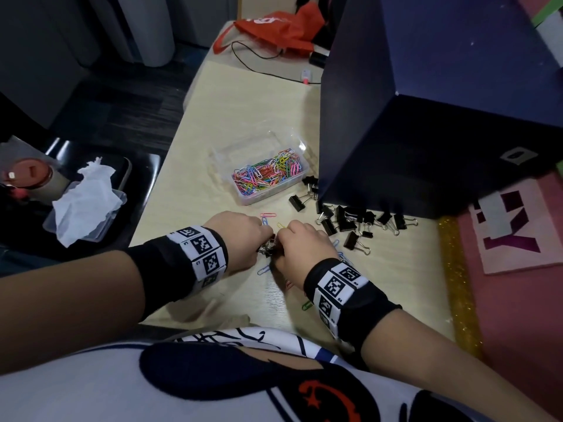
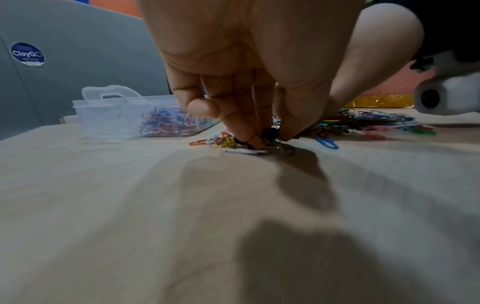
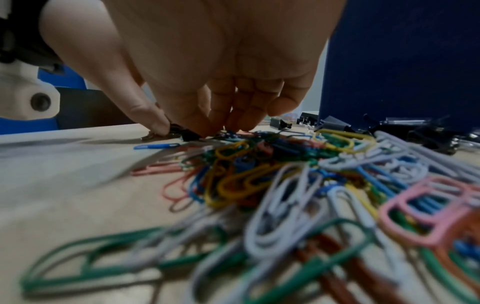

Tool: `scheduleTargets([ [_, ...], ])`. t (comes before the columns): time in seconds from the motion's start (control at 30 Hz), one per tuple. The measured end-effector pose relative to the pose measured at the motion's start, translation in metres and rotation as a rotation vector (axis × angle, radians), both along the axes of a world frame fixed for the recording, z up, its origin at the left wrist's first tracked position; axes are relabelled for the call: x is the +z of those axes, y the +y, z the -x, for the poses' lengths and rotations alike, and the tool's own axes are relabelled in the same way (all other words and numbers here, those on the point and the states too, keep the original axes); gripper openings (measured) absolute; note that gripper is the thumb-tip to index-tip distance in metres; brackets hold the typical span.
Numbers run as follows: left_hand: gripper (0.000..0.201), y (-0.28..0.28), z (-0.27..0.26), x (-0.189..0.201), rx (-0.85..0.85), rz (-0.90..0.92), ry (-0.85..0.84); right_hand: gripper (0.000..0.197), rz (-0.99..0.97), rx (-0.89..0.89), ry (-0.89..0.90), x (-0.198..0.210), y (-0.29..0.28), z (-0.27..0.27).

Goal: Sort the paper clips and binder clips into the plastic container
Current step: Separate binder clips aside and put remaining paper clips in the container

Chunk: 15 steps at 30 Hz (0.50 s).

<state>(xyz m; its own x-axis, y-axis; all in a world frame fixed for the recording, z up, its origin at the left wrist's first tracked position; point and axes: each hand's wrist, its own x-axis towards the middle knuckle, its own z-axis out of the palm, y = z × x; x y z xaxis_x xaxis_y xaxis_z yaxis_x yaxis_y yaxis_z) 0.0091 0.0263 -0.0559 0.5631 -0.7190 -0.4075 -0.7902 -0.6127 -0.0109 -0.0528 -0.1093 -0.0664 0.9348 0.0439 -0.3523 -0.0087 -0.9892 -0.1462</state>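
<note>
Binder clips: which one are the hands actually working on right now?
The small black binder clip pinched between the left hand and right hand, near the front table edge. The other binder clips lie untouched by the dark blue box.

A dim room around your pale wooden table (image 1: 243, 117).

Ahead of where you grip, an orange bag (image 1: 274, 28) and a black cable (image 1: 259, 60) lie at the table's far end. To the right of the grip stands a big dark blue box (image 1: 426, 117), with a pink mat (image 1: 518, 284) and a gold glitter strip (image 1: 457, 284) beyond it. Left of the grip, off the table, a black chair (image 1: 143, 178) holds crumpled tissue (image 1: 88, 196) above dark flooring (image 1: 122, 99).
</note>
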Motion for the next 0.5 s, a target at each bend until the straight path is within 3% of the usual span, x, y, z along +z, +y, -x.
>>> scheduleTargets([
  [0.17,0.027,0.0054,-0.0054,-0.0018,0.057,0.017,0.06,0.04,0.0,0.045,0.014,0.0017,0.0015,0.0029],
  [0.5,0.021,0.0108,-0.0108,-0.003,0.078,0.063,0.075,0.031,-0.05,0.007,-0.01,0.0031,-0.0008,0.0048],
])
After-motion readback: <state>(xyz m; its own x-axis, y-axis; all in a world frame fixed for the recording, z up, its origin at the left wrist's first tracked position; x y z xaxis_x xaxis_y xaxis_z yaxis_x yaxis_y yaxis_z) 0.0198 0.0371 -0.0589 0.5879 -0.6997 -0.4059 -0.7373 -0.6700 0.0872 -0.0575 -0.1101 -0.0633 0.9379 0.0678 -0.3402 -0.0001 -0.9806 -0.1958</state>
